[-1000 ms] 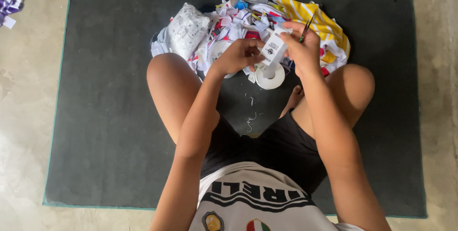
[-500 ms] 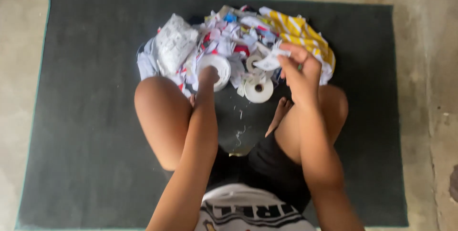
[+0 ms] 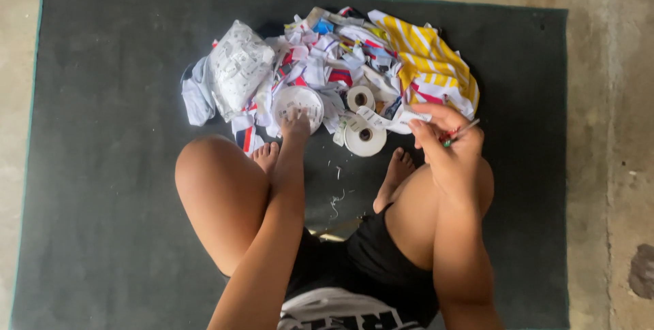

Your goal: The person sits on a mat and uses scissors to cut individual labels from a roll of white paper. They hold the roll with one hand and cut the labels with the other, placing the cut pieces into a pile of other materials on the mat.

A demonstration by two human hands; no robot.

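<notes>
left hand on white disc, right hand holding paper strip, dark mat

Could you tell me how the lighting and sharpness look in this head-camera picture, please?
Head view: soft, even light with no hard shadows or glare; the dark mat and pile of labels read fairly sharp; the left hand on a white roll and the right hand look slightly soft.
</notes>
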